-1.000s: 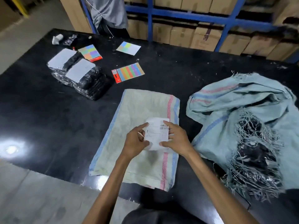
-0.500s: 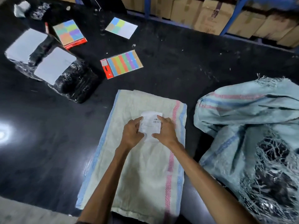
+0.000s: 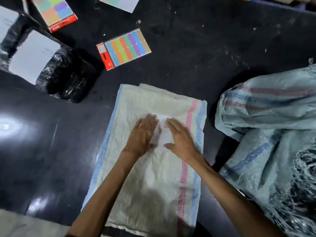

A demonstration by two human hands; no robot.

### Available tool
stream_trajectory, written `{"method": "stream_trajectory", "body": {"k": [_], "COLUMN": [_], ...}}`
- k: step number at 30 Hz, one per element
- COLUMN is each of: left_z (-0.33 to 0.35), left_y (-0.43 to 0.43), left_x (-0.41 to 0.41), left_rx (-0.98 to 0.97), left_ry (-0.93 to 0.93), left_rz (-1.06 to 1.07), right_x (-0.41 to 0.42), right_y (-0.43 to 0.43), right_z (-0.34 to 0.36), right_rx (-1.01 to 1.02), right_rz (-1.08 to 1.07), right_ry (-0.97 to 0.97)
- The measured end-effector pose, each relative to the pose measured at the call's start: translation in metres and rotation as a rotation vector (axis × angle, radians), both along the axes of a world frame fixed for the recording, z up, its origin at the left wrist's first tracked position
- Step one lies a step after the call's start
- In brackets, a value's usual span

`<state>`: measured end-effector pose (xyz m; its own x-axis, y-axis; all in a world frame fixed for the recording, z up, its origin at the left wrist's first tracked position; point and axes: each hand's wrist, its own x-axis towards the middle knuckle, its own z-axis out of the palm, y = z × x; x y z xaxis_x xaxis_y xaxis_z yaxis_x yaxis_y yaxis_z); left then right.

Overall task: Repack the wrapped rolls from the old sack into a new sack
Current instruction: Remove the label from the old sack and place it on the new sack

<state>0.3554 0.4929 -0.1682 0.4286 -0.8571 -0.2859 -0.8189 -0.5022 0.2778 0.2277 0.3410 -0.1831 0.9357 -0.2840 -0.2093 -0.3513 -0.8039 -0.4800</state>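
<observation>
A folded pale sack (image 3: 153, 177) with blue and red edge stripes lies flat on the black table (image 3: 51, 159) in front of me. A white printed label (image 3: 164, 134) lies on its upper middle. My left hand (image 3: 142, 134) and my right hand (image 3: 179, 136) press flat on the label with straight fingers, one on each side. The old torn blue-grey sack (image 3: 265, 125) slumps at the right, with frayed threads and black wrapping showing through a hole. Black plastic-wrapped rolls (image 3: 65, 74) with white sheets on them lie at the upper left.
Packs of coloured sticky notes lie beyond the pale sack: a strip pack (image 3: 124, 48), a square pack (image 3: 54, 12) and a pale card (image 3: 121, 2). The table's near edge runs along the bottom left, with grey floor (image 3: 20, 224) beyond it.
Both hands went from pinching the label above the pale sack to lying flat on it, with the label now down on the sack. The view has tilted down and closer.
</observation>
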Motion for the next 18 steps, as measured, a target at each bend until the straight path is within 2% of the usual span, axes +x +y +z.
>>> {"method": "stream_trajectory", "body": {"k": [2,5,12,14,18], "left_z": [-0.010,-0.014,0.027,0.050,0.105], "left_y": [0.001,-0.002,-0.015,-0.030,-0.081], "left_x": [0.013,0.023,-0.005,-0.024,-0.069], "left_rx": [0.136,0.242,0.300,0.241,-0.023], "left_ry": [0.018,-0.015,-0.043,-0.014,0.116], "left_rz": [-0.009,-0.048,0.025,0.047,0.127], "right_x": [-0.004,-0.009,-0.026,-0.051,-0.118], "right_y": [-0.004,-0.002,-0.013,-0.029,-0.077], "right_z": [-0.004,-0.006,0.037,0.063,0.122], "right_rx": [-0.031,-0.092,-0.015,-0.001,-0.100], "right_rz": [0.089,0.153,0.077,-0.024,-0.226], "right_ry": [0.094,0.152,0.210,0.153,0.023]}}
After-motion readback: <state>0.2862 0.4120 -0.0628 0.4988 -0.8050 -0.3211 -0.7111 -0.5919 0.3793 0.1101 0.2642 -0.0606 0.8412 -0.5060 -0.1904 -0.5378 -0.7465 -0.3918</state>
